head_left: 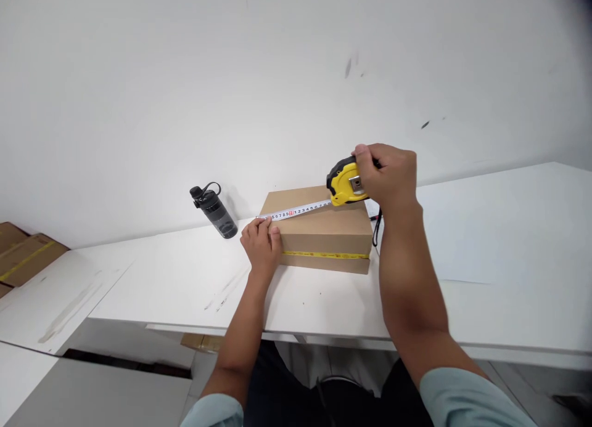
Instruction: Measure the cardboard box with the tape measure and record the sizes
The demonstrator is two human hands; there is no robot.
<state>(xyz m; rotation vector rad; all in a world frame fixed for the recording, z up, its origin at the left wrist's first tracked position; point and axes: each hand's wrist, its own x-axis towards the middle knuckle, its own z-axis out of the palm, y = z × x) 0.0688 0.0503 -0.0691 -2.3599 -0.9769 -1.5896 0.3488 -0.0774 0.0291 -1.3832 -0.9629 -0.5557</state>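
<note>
A brown cardboard box (319, 223) with yellow printed tape along its front side lies on the white table. My right hand (386, 171) is closed around a yellow and black tape measure (346, 183), held over the box's right part. Its white blade (303, 209) stretches left across the box top, with black numbers and a red mark. At the box's left edge, my left hand (263, 239) rests with fingers curled over the corner, pressing the blade's end against the box. The fingertips partly hide that end. A black wrist strap (377, 227) dangles below the tape measure.
A dark translucent water bottle (217, 214) stands left of the box, near the wall. Farther left are taped cardboard boxes (34, 254). A white sheet (462, 248) lies right of my right forearm. The table (324, 316) has its front edge close to my body.
</note>
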